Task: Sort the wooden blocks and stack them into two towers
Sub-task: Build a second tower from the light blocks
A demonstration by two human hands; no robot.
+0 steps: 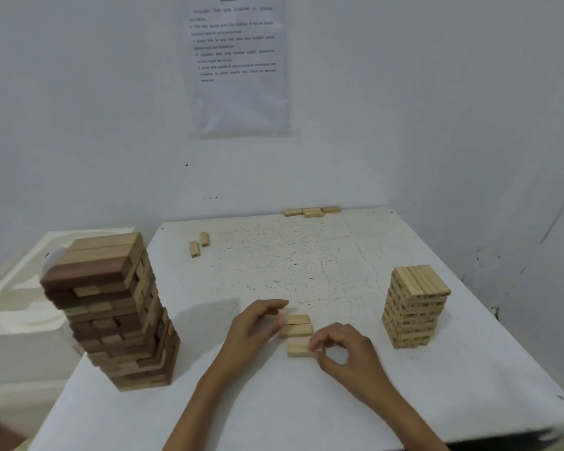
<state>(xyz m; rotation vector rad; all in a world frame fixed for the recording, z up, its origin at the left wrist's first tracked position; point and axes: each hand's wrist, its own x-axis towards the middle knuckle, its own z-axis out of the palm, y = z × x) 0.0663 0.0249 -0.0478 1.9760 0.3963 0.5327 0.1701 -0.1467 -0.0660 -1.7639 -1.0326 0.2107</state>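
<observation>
A tall tower of large brown blocks [111,307] stands at the table's left edge. A shorter tower of small pale blocks [415,307] stands at the right. Three small pale blocks [297,333] lie side by side near the table's front middle. My left hand [258,323] touches the left ends of the two farther blocks with its fingers extended. My right hand [342,349] pinches the right end of the nearest block [298,349] between thumb and forefinger.
Two loose pale blocks [198,244] lie at the far left of the white table [274,402]. Three more pale blocks [312,211] lie along the far edge by the wall. A white foam piece [20,307] sits left of the table.
</observation>
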